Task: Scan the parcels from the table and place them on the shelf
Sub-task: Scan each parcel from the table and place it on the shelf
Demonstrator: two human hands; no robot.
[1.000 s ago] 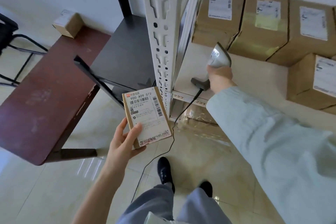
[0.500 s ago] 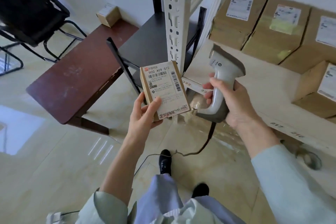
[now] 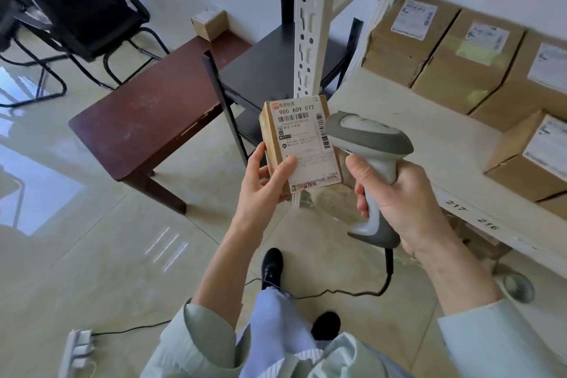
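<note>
My left hand [image 3: 265,176] grips a small brown parcel [image 3: 302,144] by its lower left corner, white shipping label and barcode facing up. My right hand [image 3: 399,199] is wrapped round the handle of a grey barcode scanner [image 3: 369,144], whose head sits just right of the parcel and points at the label. A second small parcel [image 3: 210,23] rests at the far end of the dark red table [image 3: 147,120]. The white shelf [image 3: 426,144] on the right carries several larger brown boxes [image 3: 460,61].
A white slotted shelf post [image 3: 311,24] rises behind the parcel, with a black stand [image 3: 270,70] at its foot. A black chair [image 3: 82,9] stands at the far left. The scanner cable [image 3: 352,293] and a power strip [image 3: 76,350] lie on the tiled floor by my feet.
My right hand lifted the scanner off the shelf and brought it close beside the parcel. My left hand raised the parcel towards it. The view swung left, showing more of the table.
</note>
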